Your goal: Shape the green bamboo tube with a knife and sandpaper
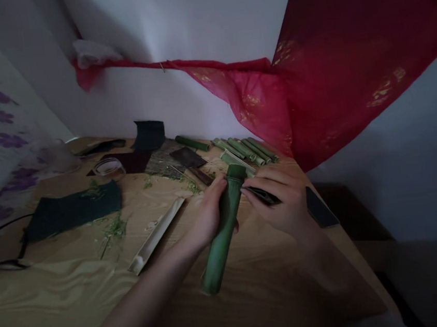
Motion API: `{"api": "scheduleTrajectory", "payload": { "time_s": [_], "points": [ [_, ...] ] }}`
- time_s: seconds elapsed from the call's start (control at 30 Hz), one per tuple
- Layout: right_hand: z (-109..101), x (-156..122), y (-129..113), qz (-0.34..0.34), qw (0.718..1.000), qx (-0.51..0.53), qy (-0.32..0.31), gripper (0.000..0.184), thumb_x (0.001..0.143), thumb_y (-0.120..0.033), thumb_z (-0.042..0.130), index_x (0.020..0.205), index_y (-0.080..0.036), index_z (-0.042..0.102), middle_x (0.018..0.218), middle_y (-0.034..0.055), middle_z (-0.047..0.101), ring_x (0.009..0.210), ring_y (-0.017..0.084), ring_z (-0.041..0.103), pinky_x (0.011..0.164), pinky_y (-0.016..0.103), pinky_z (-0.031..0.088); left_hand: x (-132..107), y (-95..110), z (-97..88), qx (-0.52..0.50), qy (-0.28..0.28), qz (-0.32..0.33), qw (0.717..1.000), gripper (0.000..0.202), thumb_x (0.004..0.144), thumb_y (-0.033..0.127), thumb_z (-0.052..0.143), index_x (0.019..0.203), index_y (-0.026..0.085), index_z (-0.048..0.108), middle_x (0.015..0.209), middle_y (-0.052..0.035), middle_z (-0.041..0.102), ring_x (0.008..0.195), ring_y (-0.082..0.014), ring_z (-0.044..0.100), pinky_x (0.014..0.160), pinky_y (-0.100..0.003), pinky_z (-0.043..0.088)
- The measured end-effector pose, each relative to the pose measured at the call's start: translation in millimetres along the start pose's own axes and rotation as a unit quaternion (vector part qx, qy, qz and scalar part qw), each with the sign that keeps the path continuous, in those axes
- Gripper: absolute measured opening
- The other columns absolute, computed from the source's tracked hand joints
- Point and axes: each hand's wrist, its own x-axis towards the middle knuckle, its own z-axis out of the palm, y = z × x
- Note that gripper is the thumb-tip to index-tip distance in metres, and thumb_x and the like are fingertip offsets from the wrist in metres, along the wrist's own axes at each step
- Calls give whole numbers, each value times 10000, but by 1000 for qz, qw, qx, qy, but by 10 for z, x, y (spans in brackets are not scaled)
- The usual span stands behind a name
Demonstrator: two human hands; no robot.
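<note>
A thick green bamboo tube (pixel 225 230) is tilted over the table, its upper end leaning away from me. My left hand (pixel 211 213) is wrapped round its upper part, thumb along the side. Close to the tube's top joint, my right hand (pixel 280 196) pinches a folded dark piece of sandpaper (pixel 261 195) against or very near the bamboo; exact contact is hard to see. A split bamboo strip (pixel 158 236), pale inside face up, lies left of my left forearm.
Several thin green bamboo pieces (pixel 246 150) lie at the back right. Dark sheets (pixel 77 209) and a tape roll (pixel 108 167) are on the left, with green shavings (pixel 114 229). A dark phone-like slab (pixel 320 207) rests at the table's right edge. Red cloth (pixel 333 68) hangs behind.
</note>
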Motion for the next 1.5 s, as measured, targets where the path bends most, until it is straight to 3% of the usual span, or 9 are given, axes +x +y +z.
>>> {"api": "scheduleTrajectory", "payload": {
  "time_s": [0.13, 0.27, 0.47, 0.6, 0.77, 0.9, 1.07, 1.27, 1.5],
  "points": [
    [15, 9, 2, -7, 1000, -5, 21, 142, 817, -122, 717, 910, -228, 728, 818, 28, 726, 790, 180, 698, 755, 308, 581, 30, 39, -5, -34, 7, -22, 999, 350, 860, 482, 563, 1070, 208, 623, 711, 30, 525, 447, -120, 538, 339, -238, 472],
    [2, 23, 5, -9, 999, -22, 24, 146, 816, -133, 716, 902, -247, 743, 802, 14, 732, 766, 180, 699, 761, 323, 581, 49, 30, -47, -52, -12, 12, 998, 290, 863, 410, 546, 1035, 201, 650, 828, -14, 605, 557, -131, 571, 407, -241, 522],
    [-3, 34, 13, -9, 999, -28, 28, 130, 828, -139, 713, 895, -248, 736, 803, 17, 738, 758, 183, 693, 744, 329, 577, 99, 20, -119, -66, -51, 62, 995, 144, 853, 343, 594, 850, 199, 581, 829, 18, 531, 666, -126, 543, 516, -276, 592],
    [8, 34, 45, 8, 998, -35, 48, 121, 839, -132, 708, 889, -239, 735, 788, 26, 728, 724, 178, 675, 720, 331, 570, 90, 43, -106, -38, -61, 66, 995, 191, 864, 384, 643, 901, 209, 575, 851, 31, 547, 671, -112, 562, 594, -289, 604],
    [28, 31, 69, 14, 997, -40, 68, 125, 839, -146, 721, 899, -254, 735, 788, 20, 722, 732, 180, 672, 719, 332, 564, 65, 70, -84, 31, -28, 77, 996, 233, 883, 424, 632, 951, 206, 590, 753, 45, 539, 558, -84, 576, 512, -185, 500],
    [37, 40, 41, 16, 997, -44, 66, 97, 853, -145, 706, 876, -238, 726, 792, 32, 722, 752, 183, 671, 746, 328, 556, 66, 65, -68, 42, -30, 75, 996, 240, 891, 442, 615, 938, 209, 581, 743, 49, 527, 537, -78, 563, 497, -183, 496],
    [34, 24, 31, 10, 996, -60, 69, 101, 859, -132, 687, 877, -230, 703, 798, 38, 713, 761, 190, 669, 745, 326, 548, 28, 1, -10, 103, -24, 123, 987, 288, 914, 487, 571, 1006, 215, 579, 781, 17, 546, 610, -109, 560, 428, -177, 479],
    [12, -10, 55, 0, 994, -68, 89, 123, 842, -112, 699, 903, -218, 699, 803, 40, 707, 776, 196, 676, 761, 329, 549, 3, -71, 35, 229, 4, 195, 954, 289, 937, 449, 554, 1024, 189, 644, 947, -44, 616, 720, -121, 604, 453, -162, 466],
    [17, 6, 76, 12, 994, -48, 94, 114, 849, -116, 693, 893, -221, 698, 801, 33, 707, 766, 191, 674, 760, 338, 557, 48, -104, -4, 387, 15, 307, 870, 202, 966, 301, 534, 1064, 191, 672, 1075, -84, 637, 872, -166, 637, 642, -246, 542]
  ]
}}
